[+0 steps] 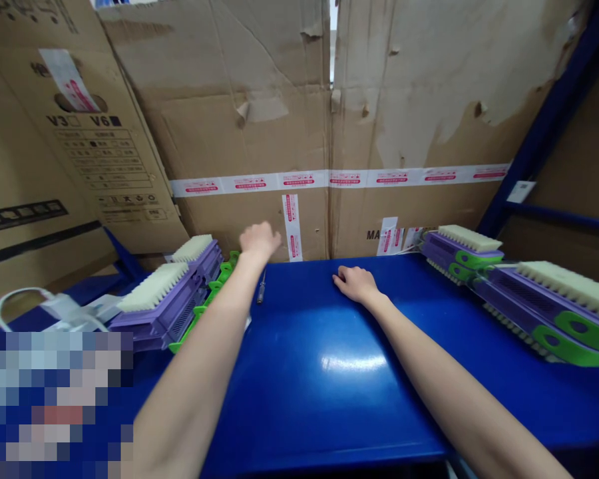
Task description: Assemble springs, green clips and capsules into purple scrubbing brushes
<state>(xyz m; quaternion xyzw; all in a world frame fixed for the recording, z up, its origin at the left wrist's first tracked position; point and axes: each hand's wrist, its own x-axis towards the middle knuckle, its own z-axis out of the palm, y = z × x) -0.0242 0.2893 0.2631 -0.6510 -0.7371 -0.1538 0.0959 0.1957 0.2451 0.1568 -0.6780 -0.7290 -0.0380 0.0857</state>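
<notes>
My left hand point(260, 241) is raised over the far edge of the blue table, its fingers bent away from me and mostly hidden behind its back. A small screwdriver point(261, 293) with a clear handle lies just below it. To its left stand purple devices with pale bristle blocks point(154, 286) on top and green tabs point(213, 286) along their side, partly covered by my left forearm. My right hand point(357, 284) rests on the table, loosely bent with the thumb apart, and nothing shows in it.
More purple and green bristled devices point(554, 303) stand on the right of the blue table point(319, 399). A white plug with a cable point(64, 306) lies at left. Cardboard sheets point(249, 146) with tape wall off the back. A blue metal post point(544, 126) rises at right.
</notes>
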